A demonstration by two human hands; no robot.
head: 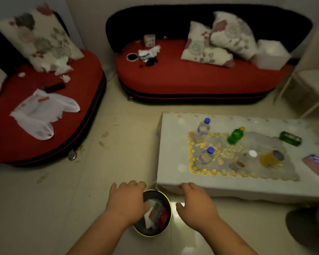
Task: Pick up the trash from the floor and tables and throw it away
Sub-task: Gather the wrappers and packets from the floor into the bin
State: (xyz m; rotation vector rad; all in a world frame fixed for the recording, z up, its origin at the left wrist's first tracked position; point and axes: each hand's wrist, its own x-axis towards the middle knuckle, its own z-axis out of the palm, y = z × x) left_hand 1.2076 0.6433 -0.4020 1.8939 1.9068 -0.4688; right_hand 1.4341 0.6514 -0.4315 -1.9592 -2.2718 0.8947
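Note:
A small round black bin (pixel 167 201) with a gold rim stands on the floor at the low table's near left corner. Inside lie white paper and a colourful wrapper (pixel 156 212). My left hand (pixel 127 201) hovers over the bin's left rim, fingers spread, thumb near the paper. To the right of the bin my right hand (pixel 195 203) is held apart from it, fingers spread and holding nothing. On the table (pixel 173 144) stand two blue-capped bottles (pixel 203 126), (pixel 207 155), a green bottle (pixel 235 135), a white-capped bottle (pixel 245 160) and a yellow can (pixel 272 158).
White plastic bags (pixel 42 113) and crumpled tissues (pixel 58 66) lie on the left red sofa (pixel 77 129). The far red sofa (pixel 191 80) holds a carton (pixel 149 40), paper and dark scraps. Small scraps dot the floor (pixel 103 140). A dark object sits at the lower right.

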